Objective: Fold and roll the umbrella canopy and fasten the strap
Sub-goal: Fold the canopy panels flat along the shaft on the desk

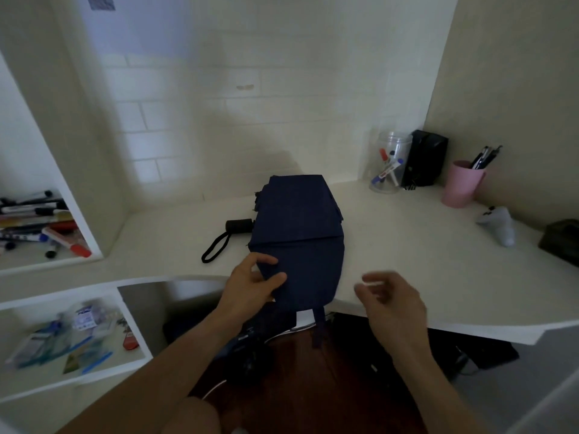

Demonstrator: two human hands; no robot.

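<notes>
Umbrella: navy blue fabric canopy (297,236) flat on white desk (407,245), black handle (239,226) leftward.
Left hand (250,285): pinching canopy edge.
Right hand (391,300): loose, holding nothing.
Nearby: clear plastic jar (390,164), pink cup (462,184).

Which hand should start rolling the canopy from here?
Probably the right hand: it hovers free beside the canopy. The left hand already pinches the near left edge and can anchor it.

Looks like a home study nook: white built-in desk (391,233), pen cup (463,187) (pink), marker-stuffed cubby (40,227).
</notes>
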